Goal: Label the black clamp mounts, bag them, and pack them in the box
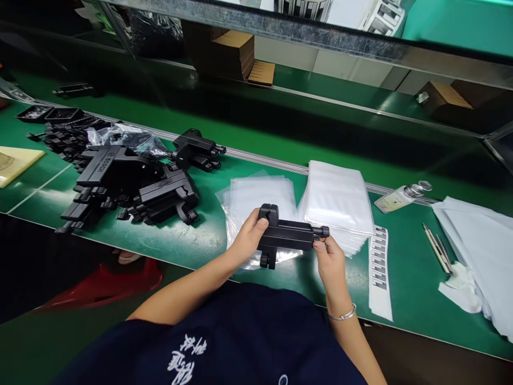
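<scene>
Both my hands hold one black plastic holder above the green table, close to its near edge. My left hand grips the holder's left end, fingers closed round it. My right hand pinches its right end by the small knob. Beneath the holder lies a loose stack of clear plastic bags. A thicker stack of white bags sits just to the right of it.
A pile of black holders lies at the left with a crumpled clear bag. A label strip, a small bottle, sticks and white cloth lie at the right. Cardboard boxes stand beyond the conveyor.
</scene>
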The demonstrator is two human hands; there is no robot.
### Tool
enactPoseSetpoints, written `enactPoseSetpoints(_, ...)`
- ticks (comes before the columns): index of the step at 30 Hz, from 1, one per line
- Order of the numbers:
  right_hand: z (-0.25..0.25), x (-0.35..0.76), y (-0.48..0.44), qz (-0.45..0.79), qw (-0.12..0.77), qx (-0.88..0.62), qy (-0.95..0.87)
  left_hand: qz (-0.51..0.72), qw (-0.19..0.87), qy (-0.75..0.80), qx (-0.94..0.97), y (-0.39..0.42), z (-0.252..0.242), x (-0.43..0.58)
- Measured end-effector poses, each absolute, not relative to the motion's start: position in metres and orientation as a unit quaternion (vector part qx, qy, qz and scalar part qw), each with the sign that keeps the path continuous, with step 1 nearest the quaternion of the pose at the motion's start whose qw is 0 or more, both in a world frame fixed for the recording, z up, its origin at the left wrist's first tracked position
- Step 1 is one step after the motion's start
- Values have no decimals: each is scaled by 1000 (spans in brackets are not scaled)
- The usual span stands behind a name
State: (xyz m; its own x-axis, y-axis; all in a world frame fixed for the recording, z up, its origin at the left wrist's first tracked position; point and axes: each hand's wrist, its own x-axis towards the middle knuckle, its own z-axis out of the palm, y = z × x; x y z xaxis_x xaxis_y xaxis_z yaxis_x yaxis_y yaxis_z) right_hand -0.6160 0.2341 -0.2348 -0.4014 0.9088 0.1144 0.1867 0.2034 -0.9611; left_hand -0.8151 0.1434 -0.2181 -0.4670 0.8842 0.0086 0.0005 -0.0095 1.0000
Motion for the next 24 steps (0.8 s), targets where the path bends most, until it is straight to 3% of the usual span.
enactPoseSetpoints(4,-238,-615,232,533,387,-357,-663,617,392,598,328,144,-224,-817)
enactPoseSetpoints(10,-246,-620,235,548,406,-392,-617,602,289,601,440,129,-227,-812)
enactPoseSetpoints(15,-245,-625,233,615,372,-401,-568,589,280,611,449,136,-223,-820)
enactPoseSetpoints(24,-231,-621,227,462,422,-382,-680,685,410,540,266,149,-230,-820)
